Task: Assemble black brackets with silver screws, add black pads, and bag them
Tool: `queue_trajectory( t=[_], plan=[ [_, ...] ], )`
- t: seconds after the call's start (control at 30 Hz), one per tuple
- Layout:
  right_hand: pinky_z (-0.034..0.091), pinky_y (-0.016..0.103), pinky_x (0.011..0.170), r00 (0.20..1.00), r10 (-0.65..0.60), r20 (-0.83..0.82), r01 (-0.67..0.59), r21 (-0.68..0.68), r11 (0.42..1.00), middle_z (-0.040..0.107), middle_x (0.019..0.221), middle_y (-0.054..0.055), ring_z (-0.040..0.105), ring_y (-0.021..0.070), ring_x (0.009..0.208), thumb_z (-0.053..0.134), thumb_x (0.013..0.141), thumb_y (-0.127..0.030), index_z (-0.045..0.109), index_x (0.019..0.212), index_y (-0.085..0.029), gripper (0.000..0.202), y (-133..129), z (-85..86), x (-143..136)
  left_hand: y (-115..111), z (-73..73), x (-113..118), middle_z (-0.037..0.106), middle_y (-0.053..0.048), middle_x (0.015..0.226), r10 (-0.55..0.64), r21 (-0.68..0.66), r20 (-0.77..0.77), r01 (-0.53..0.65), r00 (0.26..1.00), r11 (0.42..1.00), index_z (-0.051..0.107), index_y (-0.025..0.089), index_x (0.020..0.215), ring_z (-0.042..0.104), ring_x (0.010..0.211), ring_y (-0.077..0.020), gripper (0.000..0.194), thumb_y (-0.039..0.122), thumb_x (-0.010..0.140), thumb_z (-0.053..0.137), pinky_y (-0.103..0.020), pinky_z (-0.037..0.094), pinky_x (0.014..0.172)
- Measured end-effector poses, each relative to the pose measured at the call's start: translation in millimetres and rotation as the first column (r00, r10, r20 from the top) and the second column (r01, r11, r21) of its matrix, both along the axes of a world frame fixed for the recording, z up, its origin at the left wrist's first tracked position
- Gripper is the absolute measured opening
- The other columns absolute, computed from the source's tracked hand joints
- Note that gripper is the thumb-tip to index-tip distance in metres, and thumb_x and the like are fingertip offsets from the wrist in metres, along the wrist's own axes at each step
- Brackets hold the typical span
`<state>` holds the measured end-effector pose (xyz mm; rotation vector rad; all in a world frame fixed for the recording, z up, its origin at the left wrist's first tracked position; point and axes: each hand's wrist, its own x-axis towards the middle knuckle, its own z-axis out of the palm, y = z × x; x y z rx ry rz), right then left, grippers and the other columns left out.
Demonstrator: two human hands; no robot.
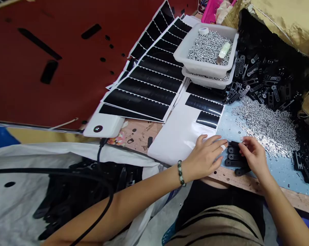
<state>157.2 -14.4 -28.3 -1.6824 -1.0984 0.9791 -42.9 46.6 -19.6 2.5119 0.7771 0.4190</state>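
Note:
Several flat black plastic pieces with rounded ends and a hole lie side by side near the front edge of the blue work surface. My left hand lies palm down over white backing paper, fingers outstretched, its fingertips at the left end of the topmost piece. A white wrap circles one finger. My right hand is at the right ends of the row, thumb and fingertips pinched together; what sits between them is too small to make out. Just beyond it spreads a heap of small silver screws and nuts.
Stacked white plastic tubs of screws stand behind. Black label sheets cover the left of the table, beside a white power bank with a black cable. Dark parts pile up at right. A sack of black parts is at lower left.

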Motion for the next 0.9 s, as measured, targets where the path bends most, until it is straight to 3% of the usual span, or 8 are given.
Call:
queue_trajectory(
  t=[0.13, 0.37, 0.5, 0.6, 0.67, 0.73, 0.83, 0.9],
  plan=[
    [0.046, 0.026, 0.053, 0.99, 0.04, 0.133, -0.032, -0.065, 0.997, 0.062, 0.068, 0.002, 0.056, 0.014, 0.056, 0.057, 0.079, -0.039, 0.064, 0.08, -0.019, 0.021, 4.9, -3.6, -1.0, -5.5, -7.1, 0.3, 0.057, -0.007, 0.131, -0.014, 0.073, -0.02, 0.016, 1.0, 0.997, 0.053, 0.02, 0.127, 0.046, 0.123, -0.026, 0.038, 0.023, 0.091, 0.041, -0.051, 0.02, 0.105],
    [0.043, 0.027, 0.058, 0.93, 0.121, 0.348, -0.084, -0.119, 0.989, 0.063, 0.066, 0.002, 0.057, 0.0159, 0.059, 0.052, 0.08, -0.035, 0.063, 0.078, -0.019, 0.019, 11.5, 1.7, 0.0, -5.7, -8.9, 3.1, 0.057, -0.007, 0.13, -0.017, 0.126, -0.012, 0.019, 1.0, 0.992, 0.052, 0.018, 0.127, 0.047, 0.122, -0.0242, 0.039, 0.021, 0.09, 0.042, -0.049, 0.021, 0.105],
    [0.042, 0.027, 0.059, 0.848, 0.185, 0.496, -0.116, -0.165, 0.979, 0.061, 0.066, 0.0, 0.056, 0.0163, 0.059, 0.053, 0.079, -0.03, 0.056, 0.082, -0.02, 0.01, 19.6, 6.1, -2.7, -4.9, -8.1, 7.0, 0.059, -0.007, 0.128, -0.02, 0.132, -0.024, 0.023, 1.0, 0.991, 0.053, 0.018, 0.125, 0.047, 0.121, -0.0233, 0.038, 0.018, 0.089, 0.041, -0.048, 0.02, 0.106],
    [0.043, 0.029, 0.058, 0.75, 0.229, 0.62, -0.134, -0.197, 0.971, 0.06, 0.07, 0.001, 0.058, 0.019, 0.062, 0.053, 0.083, -0.033, 0.052, 0.093, -0.02, 0.017, 24.0, 10.0, -2.2, -3.9, -4.8, 9.9, 0.06, -0.008, 0.125, -0.017, 0.129, -0.036, 0.022, 0.999, 0.991, 0.054, 0.018, 0.122, 0.048, 0.121, -0.0238, 0.036, 0.017, 0.087, 0.042, -0.049, 0.021, 0.107],
    [0.046, 0.033, 0.063, 0.666, 0.211, 0.716, -0.143, -0.155, 0.977, 0.061, 0.083, 0.007, 0.06, 0.0232, 0.074, 0.053, 0.085, -0.04, 0.051, 0.103, -0.019, 0.028, 18.9, 11.3, 3.0, -3.9, -2.2, 12.6, 0.058, -0.01, 0.126, -0.01, 0.101, -0.033, 0.014, 0.999, 0.995, 0.055, 0.017, 0.118, 0.046, 0.123, -0.025, 0.034, 0.02, 0.086, 0.044, -0.049, 0.023, 0.107],
    [0.049, 0.04, 0.076, 0.623, 0.132, 0.771, -0.173, -0.028, 0.984, 0.059, 0.102, 0.013, 0.058, 0.0273, 0.094, 0.052, 0.087, -0.044, 0.048, 0.115, -0.018, 0.039, 3.9, 8.5, 11.6, -5.5, -1.2, 17.0, 0.051, -0.014, 0.134, 0.007, 0.054, -0.017, -0.006, 1.0, 0.999, 0.053, 0.014, 0.119, 0.042, 0.127, -0.027, 0.037, 0.028, 0.085, 0.049, -0.048, 0.025, 0.108],
    [0.043, 0.049, 0.095, 0.659, -0.03, 0.752, -0.177, 0.194, 0.965, 0.048, 0.123, 0.017, 0.046, 0.0286, 0.118, 0.05, 0.09, -0.041, 0.035, 0.134, -0.019, 0.052, -30.3, -7.5, 21.0, -12.0, -4.5, 28.3, 0.039, -0.02, 0.142, 0.031, -0.021, 0.009, -0.031, 0.999, 0.999, 0.039, 0.008, 0.133, 0.034, 0.133, -0.0309, 0.07, 0.047, 0.078, 0.061, -0.048, 0.027, 0.109],
    [0.04, 0.054, 0.099, 0.665, -0.106, 0.739, -0.119, 0.245, 0.962, 0.039, 0.134, 0.02, 0.038, 0.0302, 0.128, 0.048, 0.091, -0.036, 0.023, 0.142, -0.018, 0.06, -50.1, -23.4, 18.9, -18.4, -9.3, 38.4, 0.041, -0.022, 0.139, 0.046, -0.058, 0.02, -0.045, 0.999, 0.997, 0.031, 0.007, 0.138, 0.035, 0.131, -0.0342, 0.094, 0.059, 0.068, 0.067, -0.051, 0.027, 0.109]
  ],
)
